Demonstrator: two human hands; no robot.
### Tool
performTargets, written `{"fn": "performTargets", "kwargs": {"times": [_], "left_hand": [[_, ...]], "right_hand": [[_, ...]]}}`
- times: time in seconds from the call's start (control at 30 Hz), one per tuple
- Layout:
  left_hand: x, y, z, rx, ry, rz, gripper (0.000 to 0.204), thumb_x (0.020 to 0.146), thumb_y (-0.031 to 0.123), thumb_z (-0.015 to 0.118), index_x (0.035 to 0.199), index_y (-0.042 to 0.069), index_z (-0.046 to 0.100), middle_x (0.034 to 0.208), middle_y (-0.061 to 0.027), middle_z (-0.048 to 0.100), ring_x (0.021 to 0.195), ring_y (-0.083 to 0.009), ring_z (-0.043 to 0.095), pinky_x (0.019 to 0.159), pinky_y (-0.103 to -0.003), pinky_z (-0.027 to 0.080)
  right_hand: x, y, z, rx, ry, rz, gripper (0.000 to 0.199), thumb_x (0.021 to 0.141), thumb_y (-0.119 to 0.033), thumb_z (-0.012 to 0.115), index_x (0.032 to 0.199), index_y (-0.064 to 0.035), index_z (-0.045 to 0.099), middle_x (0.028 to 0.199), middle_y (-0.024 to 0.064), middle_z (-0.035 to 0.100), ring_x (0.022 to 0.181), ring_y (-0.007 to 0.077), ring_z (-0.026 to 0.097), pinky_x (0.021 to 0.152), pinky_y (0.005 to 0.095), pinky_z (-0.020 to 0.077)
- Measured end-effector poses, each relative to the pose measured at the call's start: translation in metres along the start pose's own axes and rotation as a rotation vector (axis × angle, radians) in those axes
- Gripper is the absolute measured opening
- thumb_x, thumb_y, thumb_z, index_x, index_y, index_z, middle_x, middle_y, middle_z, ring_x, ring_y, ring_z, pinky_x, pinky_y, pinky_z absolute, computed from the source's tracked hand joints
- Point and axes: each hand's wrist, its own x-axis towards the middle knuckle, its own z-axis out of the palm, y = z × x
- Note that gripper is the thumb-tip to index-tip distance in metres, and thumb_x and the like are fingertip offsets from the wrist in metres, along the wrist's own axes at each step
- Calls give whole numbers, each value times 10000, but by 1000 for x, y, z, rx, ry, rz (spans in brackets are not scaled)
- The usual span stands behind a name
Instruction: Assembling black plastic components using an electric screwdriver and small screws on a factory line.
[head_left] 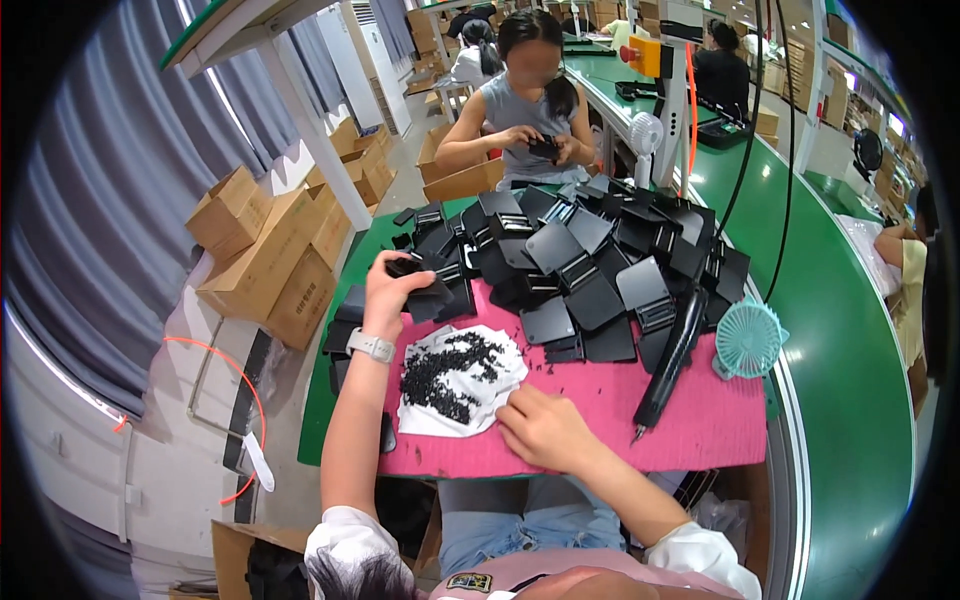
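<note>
My left hand (383,296) is closed round a black plastic part (405,268) at the left side of the pile. Its fingers hide much of the part. Beside the lower right edge of a white cloth (485,400) rests my right hand (545,428), its fingers curled together; anything between the fingertips is hidden. Many tiny black pieces that look like screws (440,385) lie heaped on the cloth. A large pile of black folding plate parts (575,265) covers the far half of the pink mat (590,400). Right of my right hand, a black electric screwdriver (672,365) leans tip down.
A turquoise fan (750,338) stands at the mat's right edge. Across the green table (315,420) a co-worker (535,110) handles another black part. A white fan (645,135) and dark hanging cables (788,150) are at the back right. Cardboard boxes (265,255) stand on the left.
</note>
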Motion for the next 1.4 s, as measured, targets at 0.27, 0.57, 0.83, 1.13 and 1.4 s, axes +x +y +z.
{"fn": "performTargets", "kwargs": {"times": [0.27, 0.57, 0.83, 1.13, 1.4], "left_hand": [[40, -41, 23, 722, -48, 283, 521, 571, 158, 819, 992, 52, 530, 996, -141, 545, 953, -297, 548, 873, -349, 449], [43, -54, 33, 805, 4, 378, 511, 775, 239, 695, 1162, 11, 451, 1126, -221, 456, 1087, -388, 489, 950, -394, 411], [32, -53, 33, 996, -60, 377, 420, 820, 261, 640, 1126, 5, 507, 1169, -227, 460, 1061, -418, 504, 927, -436, 431], [-24, -18, 11, 939, -6, 668, 338, 783, 189, 682, 1039, 5, 561, 1185, -172, 517, 1101, -357, 526, 928, -386, 430], [-74, 17, -49, 715, -38, 507, 162, 840, 93, 621, 979, 10, 625, 1014, -73, 626, 937, -175, 628, 730, -296, 503]], "right_hand": [[2, 5, 1, 53, -40, -10, 189, 702, -136, 689, 854, -53, 612, 818, 67, 554, 751, 236, 567, 579, 347, 486], [6, 5, 2, 94, -32, 57, 180, 694, -136, 697, 842, -60, 628, 845, 68, 570, 761, 244, 563, 596, 357, 479], [2, -1, -2, 98, -15, 89, 158, 702, -135, 693, 831, -68, 629, 837, 65, 566, 768, 249, 560, 608, 361, 476], [3, -2, 0, 99, -54, 74, 191, 706, -126, 676, 880, -61, 630, 868, 77, 563, 806, 268, 559, 660, 374, 487], [17, -9, -6, 52, -55, 122, 152, 706, -80, 671, 846, -55, 618, 818, 81, 569, 751, 275, 589, 600, 369, 491]]}}
